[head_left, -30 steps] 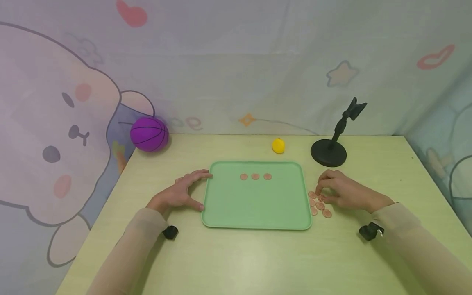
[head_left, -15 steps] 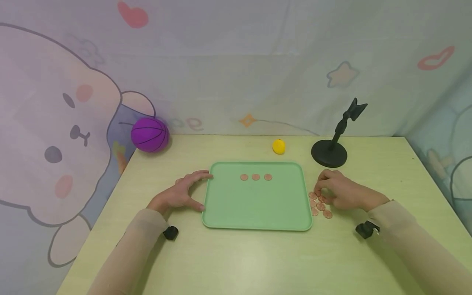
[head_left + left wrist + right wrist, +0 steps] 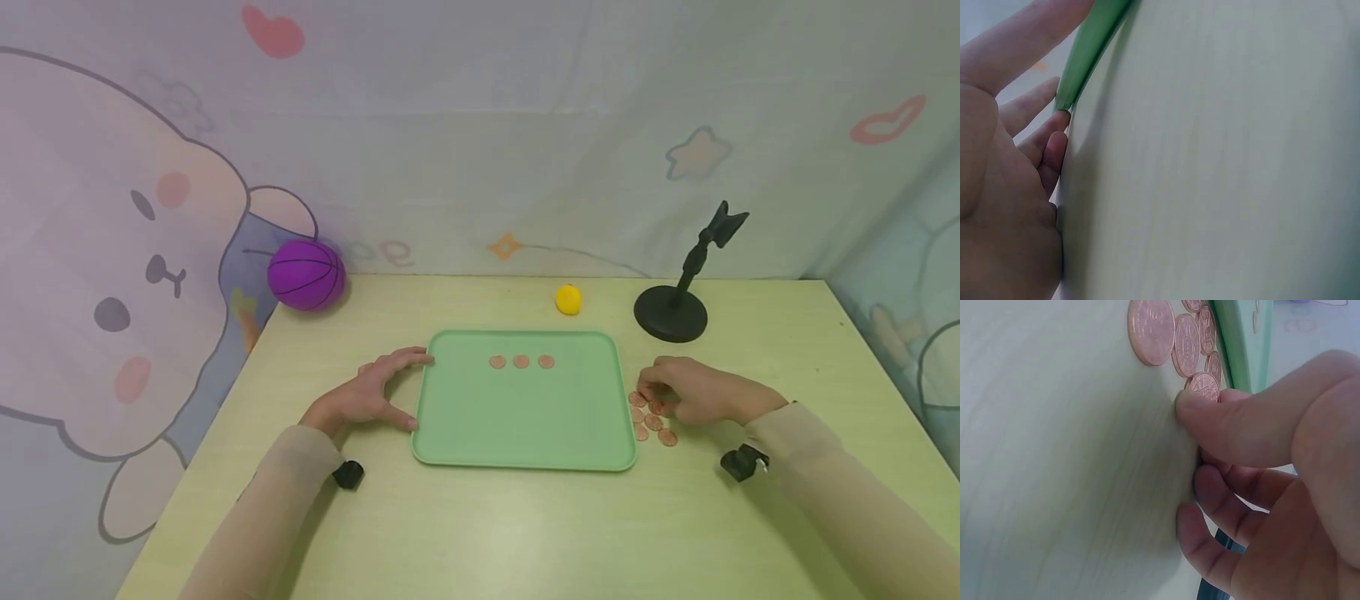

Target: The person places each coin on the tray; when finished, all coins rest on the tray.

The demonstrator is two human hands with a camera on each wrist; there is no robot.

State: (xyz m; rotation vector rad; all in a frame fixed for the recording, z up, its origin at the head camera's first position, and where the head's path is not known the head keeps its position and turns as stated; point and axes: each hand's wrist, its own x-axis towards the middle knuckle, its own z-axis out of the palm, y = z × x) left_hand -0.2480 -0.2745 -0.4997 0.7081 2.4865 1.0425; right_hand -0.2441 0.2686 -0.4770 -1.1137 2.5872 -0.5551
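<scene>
While the left hand [image 3: 363,396] lies along the left side of the green tray [image 3: 525,425], it's a loose, spread grip over there: thumb stretched toward the near corner, fingers reaching for the far one, fingertips right at the rim and not wrapped round it. Across on the other side, the right hand [image 3: 693,392] is the busy one, back of the hand up, angled in from the right, fingers bent down toward the surface [image 3: 525,533]. And look at that thumb! Its tip sits on the near edge of one coin [image 3: 1206,385], forefinger just past it on the far side, so the grip is a pinch at that coin, the other fingers curled in beside it. That coin lies just outside the tray's right edge, among five loose coins [image 3: 653,422] packed close together. Three more make a neat row of coins [image 3: 521,362] inside the tray, toward its far edge. Both forearms slant in from the near corners, sleeves [image 3: 255,508] down to the wrists. Farther back: purple ball [image 3: 306,275] left, small yellow thing [image 3: 567,299] beyond the tray, black stand [image 3: 671,314] right.
</scene>
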